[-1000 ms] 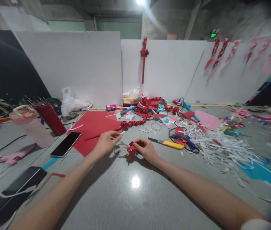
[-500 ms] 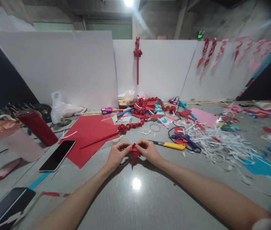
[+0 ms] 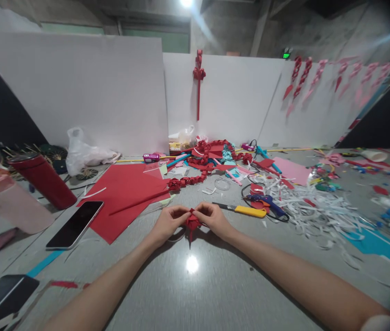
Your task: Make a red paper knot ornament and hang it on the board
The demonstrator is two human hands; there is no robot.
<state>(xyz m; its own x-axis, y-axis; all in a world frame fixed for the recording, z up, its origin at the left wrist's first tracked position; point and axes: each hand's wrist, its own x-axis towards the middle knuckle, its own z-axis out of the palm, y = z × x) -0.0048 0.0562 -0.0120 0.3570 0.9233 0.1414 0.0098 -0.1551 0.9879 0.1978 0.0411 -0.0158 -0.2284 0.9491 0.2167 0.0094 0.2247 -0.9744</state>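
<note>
Red folded-paper piece [image 3: 192, 220] sits between both hands, pinched by the fingertips of left hand [image 3: 170, 222] and right hand [image 3: 213, 218] above the grey desk [image 3: 146, 294].

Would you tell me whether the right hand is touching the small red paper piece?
Touching. The head view shows the right hand with its fingertips against the upper part of the red paper piece.

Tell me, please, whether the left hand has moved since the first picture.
Yes, the left hand has moved rightward, closer to the yellow-handled cutter.
</note>
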